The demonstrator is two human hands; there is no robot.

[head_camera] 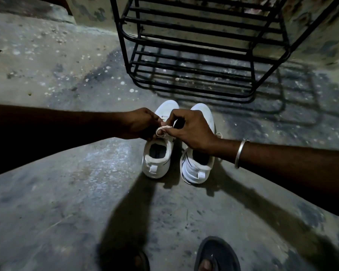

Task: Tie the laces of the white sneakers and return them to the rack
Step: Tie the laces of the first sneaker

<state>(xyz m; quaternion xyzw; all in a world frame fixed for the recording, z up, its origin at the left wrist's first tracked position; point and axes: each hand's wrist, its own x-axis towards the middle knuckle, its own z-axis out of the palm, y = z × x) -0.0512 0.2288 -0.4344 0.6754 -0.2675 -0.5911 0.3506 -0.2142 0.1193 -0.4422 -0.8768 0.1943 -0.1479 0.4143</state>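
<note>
Two white sneakers stand side by side on the concrete floor, toes pointing toward the rack. Over the left sneaker both hands meet. My left hand pinches a white lace that loops round one of its fingers. My right hand pinches the same lace from the right, its fingers curled above the shoe's tongue. The right sneaker has black trim; my right wrist hides its middle. The black metal rack stands just beyond the shoes with bare shelves.
My two feet in dark sandals are at the bottom edge. A silver bangle sits on my right wrist. Stained walls rise behind and to the right of the rack. Rough speckled concrete floor spreads to the left.
</note>
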